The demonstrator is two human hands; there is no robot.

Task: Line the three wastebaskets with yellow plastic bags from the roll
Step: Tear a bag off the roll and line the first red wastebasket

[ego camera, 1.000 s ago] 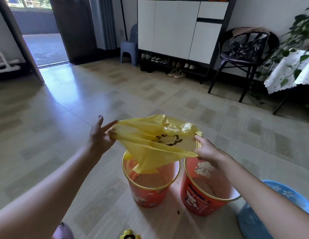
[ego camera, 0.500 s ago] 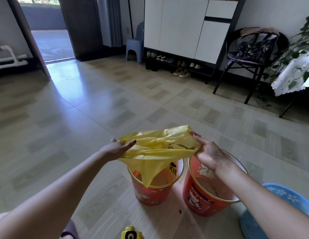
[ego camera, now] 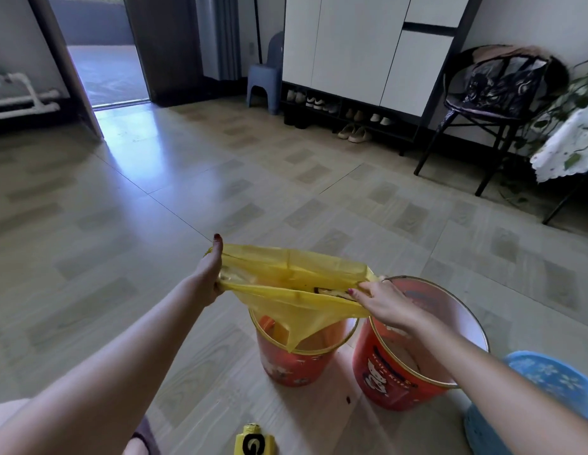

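Hands held one thin yellow plastic bag stretched open above the left of two red round wastebaskets: your left hand and right hand each gripped its rim with curled fingers. One blue wastebasket stood rightmost, one yellow bag roll nearest you.

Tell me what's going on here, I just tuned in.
A person is lining wastebaskets. The left hand and right hand each grip a side of a yellow plastic bag, stretching its mouth open above the left red wastebasket. The bag's bottom hangs into that basket, but its mouth is not yet over the rim. The right red wastebasket beside it is unlined, and a blue wastebasket shows at the right edge. The bag roll lies on the floor in front.
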